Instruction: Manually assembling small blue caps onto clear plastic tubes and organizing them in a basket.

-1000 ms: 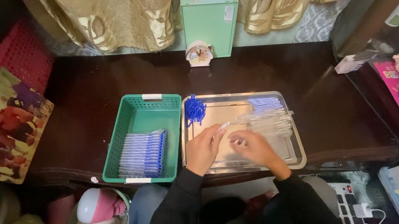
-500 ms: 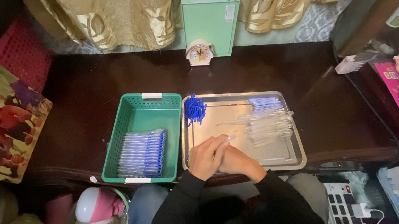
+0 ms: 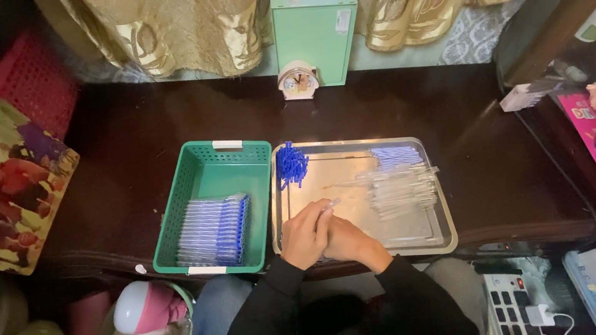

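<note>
Head view: I see my left hand [image 3: 306, 235] and right hand [image 3: 351, 240] pressed together, fingers closed around a thin clear plastic pen tube [image 3: 330, 205], above the shallow silver metal tray [image 3: 348, 164], beside the green plastic basket [image 3: 215, 173] of blue pens [image 3: 212, 232].

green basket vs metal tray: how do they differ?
The green basket is perforated plastic with deep walls; the metal tray is shallow and solid. The basket holds one neat stack of blue-capped pens; the tray holds separate piles of clear barrels and blue caps. Both are rectangular, side by side.
</note>
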